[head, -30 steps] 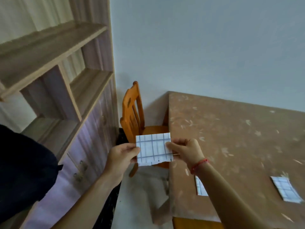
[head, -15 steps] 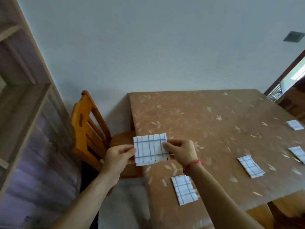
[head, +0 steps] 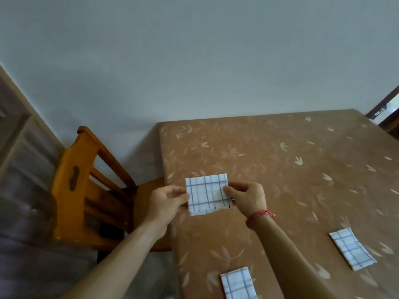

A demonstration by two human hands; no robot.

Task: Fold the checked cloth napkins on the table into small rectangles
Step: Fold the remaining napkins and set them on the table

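Two hands share one checked napkin. The left hand [head: 166, 201] pinches its left edge between thumb and curled fingers, and the right hand [head: 246, 197] pinches its right edge the same way. The held napkin [head: 207, 194] is a small folded rectangle, raised over the left part of the table and facing the camera. Its lower edge is ragged, with loose layers showing. One red string bracelet [head: 260, 215] circles the right wrist.

Two more folded napkins lie flat on the table, making three in view. The near napkin [head: 238, 283] sits at the front and is cut off by the bottom of the frame. The angled napkin [head: 352, 248] lies to the right, well apart from it.

The table [head: 269, 152], under a brown leaf-patterned cover, has wide bare surface beyond and to the right of the hands. One orange wooden chair [head: 86, 186] stands just beside the table's left edge, its seat reaching that edge. The far edge meets the pale wall [head: 194, 61].
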